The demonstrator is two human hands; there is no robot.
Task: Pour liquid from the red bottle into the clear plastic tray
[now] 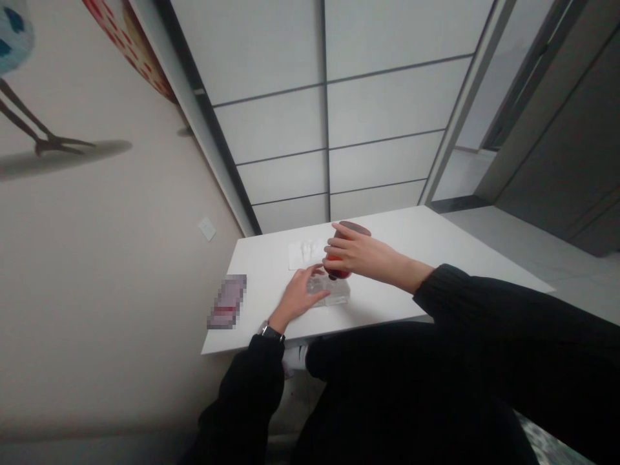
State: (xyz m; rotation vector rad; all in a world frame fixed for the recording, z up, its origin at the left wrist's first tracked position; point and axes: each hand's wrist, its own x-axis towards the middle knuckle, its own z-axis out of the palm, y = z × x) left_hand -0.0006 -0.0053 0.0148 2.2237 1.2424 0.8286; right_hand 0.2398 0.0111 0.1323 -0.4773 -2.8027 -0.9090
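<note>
My right hand (353, 253) is wrapped round a red cup (345, 234) with a dark rim, held tilted over the white table (421, 245). Just below it sits a clear glass container (334, 292). My left hand (300, 294) rests on the table beside the glass container, fingers curled against its left side and touching it. Both arms wear black sleeves, and a watch (270, 332) is on my left wrist.
A white folded napkin (305, 253) lies behind the hands. A small blurred pink-and-white object (227, 309) sits near the table's left edge. A beige wall runs along the left; white panelled sliding doors stand behind the table. Dark trousers fill the foreground.
</note>
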